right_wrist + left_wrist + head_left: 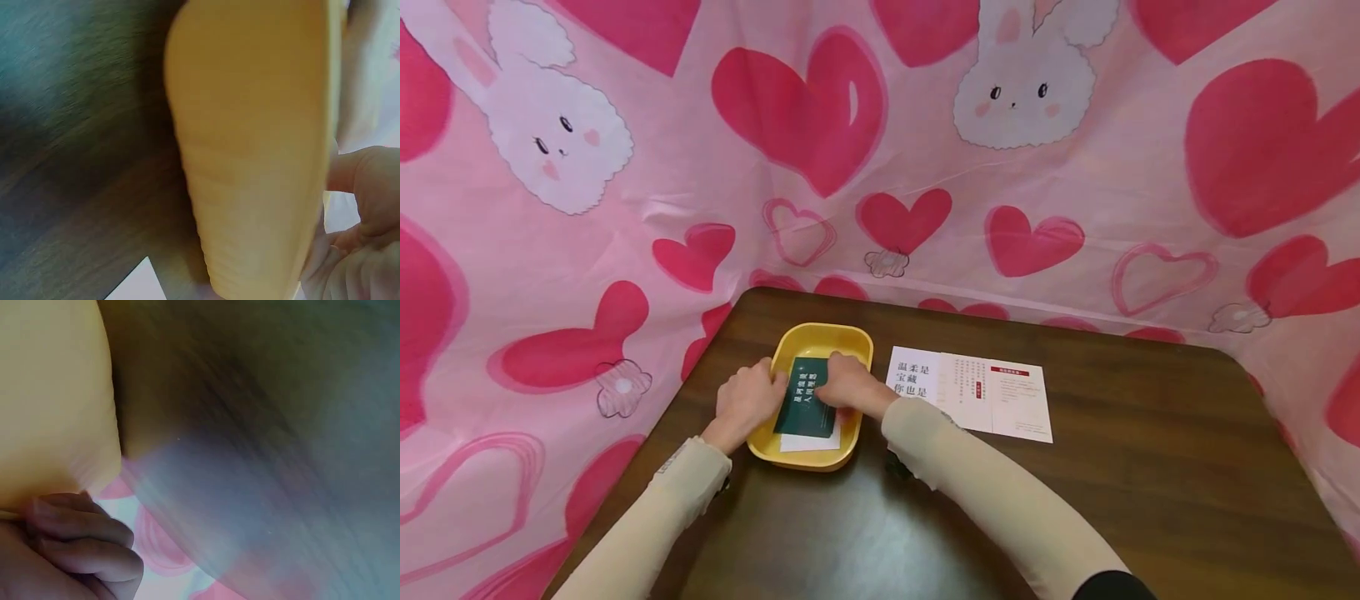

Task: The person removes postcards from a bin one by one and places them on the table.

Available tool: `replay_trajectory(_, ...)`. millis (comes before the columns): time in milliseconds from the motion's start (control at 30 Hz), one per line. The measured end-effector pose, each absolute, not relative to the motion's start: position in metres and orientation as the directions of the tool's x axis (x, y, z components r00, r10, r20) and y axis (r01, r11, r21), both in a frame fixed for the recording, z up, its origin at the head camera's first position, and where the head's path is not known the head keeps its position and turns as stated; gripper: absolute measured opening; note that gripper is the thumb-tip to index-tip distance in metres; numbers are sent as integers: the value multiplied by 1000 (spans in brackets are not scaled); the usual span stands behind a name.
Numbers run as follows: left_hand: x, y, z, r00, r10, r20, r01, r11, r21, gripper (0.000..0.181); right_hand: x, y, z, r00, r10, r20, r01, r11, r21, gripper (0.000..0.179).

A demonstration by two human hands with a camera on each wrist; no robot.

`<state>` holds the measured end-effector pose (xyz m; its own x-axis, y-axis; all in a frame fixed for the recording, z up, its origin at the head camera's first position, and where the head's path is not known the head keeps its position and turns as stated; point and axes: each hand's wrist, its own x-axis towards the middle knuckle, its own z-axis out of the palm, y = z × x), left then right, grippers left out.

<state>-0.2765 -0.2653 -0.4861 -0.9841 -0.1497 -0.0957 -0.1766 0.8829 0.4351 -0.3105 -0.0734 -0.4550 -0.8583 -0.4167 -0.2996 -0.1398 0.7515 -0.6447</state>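
Observation:
A yellow plastic tray (811,459) stands on the table, with a dark green card (808,408) bearing white characters inside it. A white sheet (811,442) shows from under the card's near end. My left hand (747,402) grips the tray's left rim, its curled fingers (94,540) outside the wall in the left wrist view and its thumb by the card. Reaching over the right rim, my right hand (853,384) pinches the green card at its right edge, thumb on top. In the right wrist view that hand is partly behind the tray's wall (250,162).
Right of the tray, a white printed sheet (970,392) with black characters and a red label lies flat on the dark wooden table (1120,467). A pink cloth (940,108) with hearts and rabbits hangs along the table's back and left edges.

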Motion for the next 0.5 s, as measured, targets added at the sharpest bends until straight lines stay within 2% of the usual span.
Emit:
replay_trajectory(267,-277,-268,-491,-987,-68,144,-1,907,421,60,-299,-76,-458,-848,-475,-234,-292,788,-542,49)
replay_trajectory(400,-278,-267,-492,-983,-33,179,42,915,400,60,-292,-81,-460,-854,-456,-249,-323,841,-433,70)
replay_trajectory(500,-276,-266,-490,-988,-32,152,32,916,399,61,-286,-86,-463,-856,-447,-261,-358,875,-325,85)
